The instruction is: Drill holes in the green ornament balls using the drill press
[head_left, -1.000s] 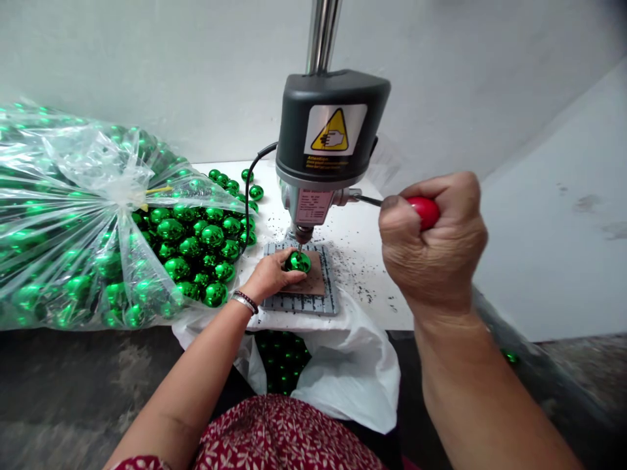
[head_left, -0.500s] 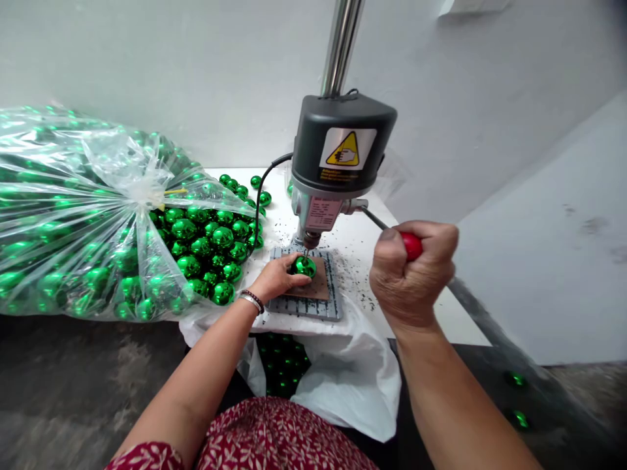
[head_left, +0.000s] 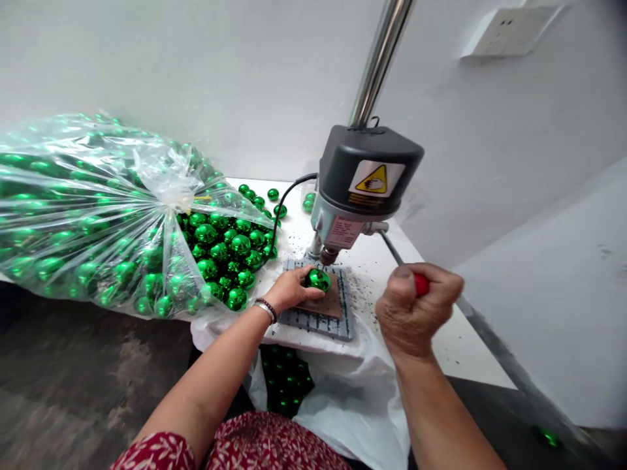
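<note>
Under the chuck of a drill press (head_left: 362,176), my left hand (head_left: 291,288) grips a shiny green ball (head_left: 320,280) between thumb and fingers. The ball rests on a brown board (head_left: 326,303) that lies on the grey slotted base (head_left: 345,325). My right hand (head_left: 416,307) is wrapped round the red knob (head_left: 422,284) of the press's feed lever (head_left: 392,248), to the right of the motor housing. Whether the bit touches the ball I cannot tell.
On the left, a big clear plastic bag (head_left: 98,215) bulges with green balls, several spilling onto the white table (head_left: 294,225). Dark shavings litter the tabletop. Below the front edge hangs an open white bag (head_left: 353,405) with green balls inside. A socket (head_left: 509,29) is on the wall.
My right hand and the lever knob have dropped relative to the press. My left hand still holds the ball on the board. The whole view has shifted and tilted.
</note>
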Demonstrator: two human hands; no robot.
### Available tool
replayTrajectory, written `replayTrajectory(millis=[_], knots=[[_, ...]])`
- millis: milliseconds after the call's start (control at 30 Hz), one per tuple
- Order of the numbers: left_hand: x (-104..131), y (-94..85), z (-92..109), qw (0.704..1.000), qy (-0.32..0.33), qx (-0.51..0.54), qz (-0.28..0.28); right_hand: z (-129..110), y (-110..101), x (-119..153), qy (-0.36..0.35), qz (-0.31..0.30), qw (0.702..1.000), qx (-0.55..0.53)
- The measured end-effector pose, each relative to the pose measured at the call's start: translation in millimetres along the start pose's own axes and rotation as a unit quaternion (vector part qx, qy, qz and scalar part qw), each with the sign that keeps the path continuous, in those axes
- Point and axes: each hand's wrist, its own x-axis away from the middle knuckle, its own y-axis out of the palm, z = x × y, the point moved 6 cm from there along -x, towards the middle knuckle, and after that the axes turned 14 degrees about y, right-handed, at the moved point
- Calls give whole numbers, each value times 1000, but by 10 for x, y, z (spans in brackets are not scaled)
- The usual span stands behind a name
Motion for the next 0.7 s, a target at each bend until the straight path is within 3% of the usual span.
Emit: replayTrajectory(millis=[200,267,367,433,600,700], knots=[[25,3,6,998,-21,-52,34,-397,178,-687,54,-40,997,24],[74,-12,48,997,-26,-51,48,-465,310,-896,144,-104,981,78],[201,-56,139,998,-13,-38,50,-571,385,-1044,190,-124,965,133],[313,-76,194,999,3,-44,15,-592,398,-1062,191,-120,965,137],[614,-46,292,985,52,-63,-152,-528,410,-1042,167,-92,974,121],[701,-125,334,979,50,-78,-184,-527,411,-1045,153,-71,978,120]])
